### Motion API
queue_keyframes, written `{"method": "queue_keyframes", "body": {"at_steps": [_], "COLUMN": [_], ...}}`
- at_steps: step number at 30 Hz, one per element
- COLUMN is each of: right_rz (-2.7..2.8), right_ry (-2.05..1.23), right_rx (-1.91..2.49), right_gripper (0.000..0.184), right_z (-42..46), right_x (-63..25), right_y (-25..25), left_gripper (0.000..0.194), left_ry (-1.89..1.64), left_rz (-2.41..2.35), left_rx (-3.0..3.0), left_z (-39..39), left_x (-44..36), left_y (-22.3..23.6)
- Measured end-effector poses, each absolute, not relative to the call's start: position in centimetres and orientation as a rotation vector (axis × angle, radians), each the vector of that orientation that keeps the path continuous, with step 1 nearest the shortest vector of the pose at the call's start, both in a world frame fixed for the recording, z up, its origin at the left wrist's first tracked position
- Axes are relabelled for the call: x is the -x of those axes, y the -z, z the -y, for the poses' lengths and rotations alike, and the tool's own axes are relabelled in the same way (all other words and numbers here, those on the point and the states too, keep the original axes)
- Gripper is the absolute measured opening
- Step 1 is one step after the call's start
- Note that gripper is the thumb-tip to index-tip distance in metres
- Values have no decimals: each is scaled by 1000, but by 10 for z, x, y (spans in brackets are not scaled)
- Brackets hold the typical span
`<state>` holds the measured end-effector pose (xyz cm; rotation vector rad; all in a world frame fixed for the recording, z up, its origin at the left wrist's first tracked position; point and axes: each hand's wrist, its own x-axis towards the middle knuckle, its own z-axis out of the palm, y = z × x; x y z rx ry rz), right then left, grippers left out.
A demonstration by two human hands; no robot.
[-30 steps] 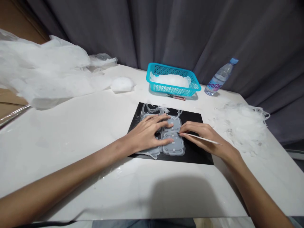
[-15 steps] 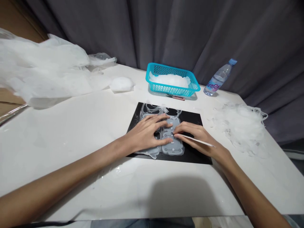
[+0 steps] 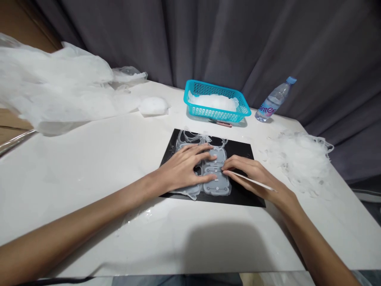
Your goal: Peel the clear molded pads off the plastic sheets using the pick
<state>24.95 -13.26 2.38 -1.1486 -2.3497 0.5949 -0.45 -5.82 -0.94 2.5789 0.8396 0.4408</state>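
Note:
A translucent grey moulded sheet [image 3: 216,186] with rounded panels, small white dots and line markings lies on a black mat [image 3: 244,200]. My left hand [image 3: 189,169] rests flat across the sheet's left part, fingers spread, hiding much of that side. At the sheet's right edge, my right hand [image 3: 248,172] pinches a thin white stick-like tool [image 3: 256,182], whose back end slants over the palm towards the wrist. The tool's working tip is hidden by the fingers. Loose clear trimmings [image 3: 193,137] stick out from the sheet's far edge.
A blue basket [image 3: 218,115] holding white pieces stands behind the mat, with a pink-handled cutter [image 3: 223,124] before it. A water bottle [image 3: 272,101] and a heap of white scraps [image 3: 303,159] are at right. Plastic bags [image 3: 59,87] and a white packet [image 3: 154,106] occupy the left.
My right hand has shifted slightly right with the white tool, from over the grey sheet to its right edge. My left hand stays in place on the sheet.

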Motion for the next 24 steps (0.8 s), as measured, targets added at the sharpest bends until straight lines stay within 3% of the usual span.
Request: {"method": "queue_keyframes", "body": {"at_steps": [8,15,20,24], "right_rz": [2370,2465,2438,2331], "right_ry": [-539,-207,-186,-163], "right_rx": [1134,1089,1140,1153], "right_gripper": [15,22,30,24], "right_z": [131,123,126,113], "right_x": [-241,-239,-237,-237], "right_y": [-17,3,0,-3], "left_gripper": [64,61,72,87], "left_ry": [-442,-431,-370,-302], "left_rz": [-863,-864,-849,-883], "left_rx": [-2582,-2601,-2609,-2558], "left_z": [58,57,57,57], "left_x": [3,3,3,3], "left_y": [12,12,13,11]}}
